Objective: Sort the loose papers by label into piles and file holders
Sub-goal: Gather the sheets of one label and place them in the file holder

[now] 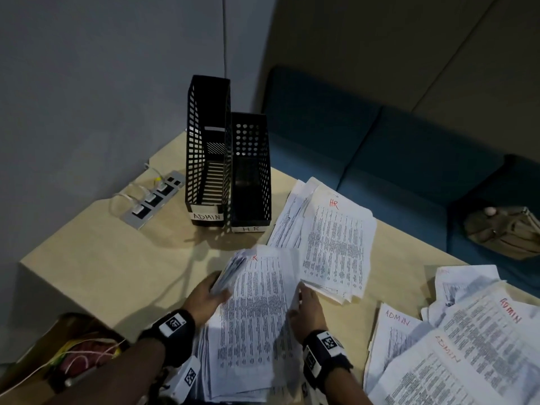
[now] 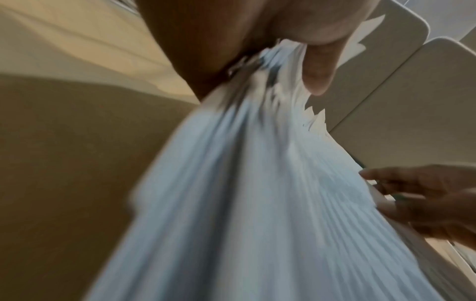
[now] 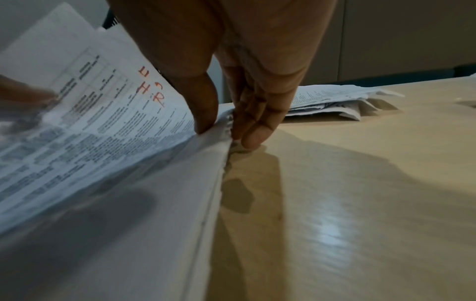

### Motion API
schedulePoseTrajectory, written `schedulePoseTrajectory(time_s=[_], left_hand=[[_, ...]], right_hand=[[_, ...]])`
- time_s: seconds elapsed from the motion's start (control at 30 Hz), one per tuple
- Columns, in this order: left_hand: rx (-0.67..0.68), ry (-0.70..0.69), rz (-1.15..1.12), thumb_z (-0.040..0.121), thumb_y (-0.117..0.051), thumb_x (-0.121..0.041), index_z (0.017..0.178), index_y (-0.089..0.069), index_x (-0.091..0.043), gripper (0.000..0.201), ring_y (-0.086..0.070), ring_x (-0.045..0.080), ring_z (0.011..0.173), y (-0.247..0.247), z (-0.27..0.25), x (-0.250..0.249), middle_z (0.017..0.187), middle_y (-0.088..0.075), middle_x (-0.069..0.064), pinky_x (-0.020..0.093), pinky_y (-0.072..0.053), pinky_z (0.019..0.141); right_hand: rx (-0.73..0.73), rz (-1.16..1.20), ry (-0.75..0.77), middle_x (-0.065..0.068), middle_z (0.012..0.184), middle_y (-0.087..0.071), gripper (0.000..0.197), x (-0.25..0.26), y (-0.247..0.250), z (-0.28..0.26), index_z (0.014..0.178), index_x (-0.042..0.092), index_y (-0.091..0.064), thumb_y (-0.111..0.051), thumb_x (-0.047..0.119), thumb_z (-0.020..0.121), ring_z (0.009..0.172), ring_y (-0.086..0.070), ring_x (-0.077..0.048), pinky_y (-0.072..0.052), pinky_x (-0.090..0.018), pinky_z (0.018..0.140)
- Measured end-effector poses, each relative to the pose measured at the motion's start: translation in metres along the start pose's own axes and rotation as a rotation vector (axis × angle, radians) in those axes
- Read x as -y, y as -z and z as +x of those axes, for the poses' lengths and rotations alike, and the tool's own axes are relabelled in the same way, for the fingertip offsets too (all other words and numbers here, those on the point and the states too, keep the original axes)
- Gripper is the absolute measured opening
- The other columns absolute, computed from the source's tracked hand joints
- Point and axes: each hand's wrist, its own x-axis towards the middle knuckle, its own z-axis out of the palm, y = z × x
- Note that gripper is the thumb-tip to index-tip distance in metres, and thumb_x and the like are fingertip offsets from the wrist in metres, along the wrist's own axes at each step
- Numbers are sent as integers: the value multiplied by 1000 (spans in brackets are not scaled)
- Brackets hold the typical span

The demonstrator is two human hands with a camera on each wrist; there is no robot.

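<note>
Thick HR-marked paper stack (image 1: 257, 317) on the desk (image 1: 102, 258), gripped along its left edge by left hand (image 1: 206, 299), pinched along its right edge by right hand (image 1: 306, 308). Likely heavy, floppy, slippery; best grasped at both long edges. HR holder (image 1: 251, 171) beyond.

An office, apparently: black file holders (image 1: 228, 159) labelled ADMIN and HR stand on a light wood desk (image 1: 102, 258) beside printed papers (image 1: 336, 244), a desk-mounted power strip (image 1: 155, 198), grey partition panels (image 1: 102, 68) and blue upholstered seating (image 1: 380, 159).
</note>
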Motion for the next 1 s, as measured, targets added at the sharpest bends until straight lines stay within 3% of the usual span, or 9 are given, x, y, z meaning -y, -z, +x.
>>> schedulePoseTrajectory(time_s=[0.13, 0.2, 0.27, 0.37, 0.47, 0.6, 0.77, 0.9, 1.0], left_hand=[[-89, -60, 151, 90, -62, -19, 143, -30, -37, 65, -47, 15, 120, 16, 31, -26, 144, -43, -6, 37, -42, 100], [-52, -92, 267, 89, -62, -10, 145, -23, -43, 76, -44, 14, 122, 21, 44, -38, 152, -32, -1, 23, -44, 88], [22, -81, 331, 87, -63, -8, 143, -22, -47, 80, -46, 20, 125, 23, 53, -45, 154, -28, 3, 27, -49, 87], [79, -96, 341, 86, -65, -17, 126, -37, -59, 64, -46, 22, 127, 25, 64, -49, 149, -40, 3, 39, -39, 104], [17, -125, 300, 88, -63, -19, 111, -52, -52, 42, -49, 17, 122, 20, 68, -56, 135, -53, -1, 29, -36, 94], [-42, -71, 322, 93, -56, -28, 123, -59, -31, 30, -51, 20, 121, 11, 66, -56, 130, -55, 1, 28, -38, 94], [-24, -173, 201, 88, -64, -29, 88, -66, -47, 18, -62, 8, 99, 3, 59, -52, 107, -68, -14, 29, -48, 88], [-51, -203, 87, 86, -64, -44, 104, -64, -38, 19, -61, 5, 106, 3, 49, -43, 111, -67, -15, 25, -46, 89], [-45, -144, 18, 87, -67, -26, 113, -54, -41, 33, -56, -8, 104, 3, 46, -32, 110, -60, -29, 13, -45, 84]], right_hand=[[5, -95, 67, -10, 120, -52, 31, 6, 13, 3, 118, 7, -48, -49, 6, 86, 114, -49, -27, -40, -29, 95], [31, -150, 85, -11, 120, -49, 33, 13, 21, 12, 121, 7, -45, -47, 8, 88, 114, -48, -27, -41, -30, 96], [19, -123, 57, -12, 122, -48, 33, 21, 30, 24, 124, 9, -45, -43, 12, 91, 114, -50, -28, -45, -35, 98], [72, -122, 26, -11, 132, -41, 41, 34, 38, 41, 133, 12, -42, -45, 19, 93, 122, -48, -30, -44, -40, 102], [17, -249, 71, -10, 136, -40, 40, 49, 40, 48, 132, 12, -44, -44, 26, 94, 127, -41, -28, -40, -43, 104], [-143, -352, 251, -9, 154, -18, 54, 73, 34, 50, 141, 18, -31, -50, 33, 92, 143, -15, -28, -21, -46, 115], [69, -327, 328, -5, 158, -15, 69, 91, 19, 63, 148, 20, -18, -54, 37, 91, 147, -8, -24, -11, -42, 118], [64, -332, 368, -8, 146, -36, 53, 96, 7, 66, 145, 15, -26, -41, 31, 97, 136, -30, -27, -23, -39, 113], [146, -333, 391, -11, 150, -31, 56, 94, 1, 63, 148, 12, -22, -40, 32, 98, 138, -26, -29, -22, -40, 115]])
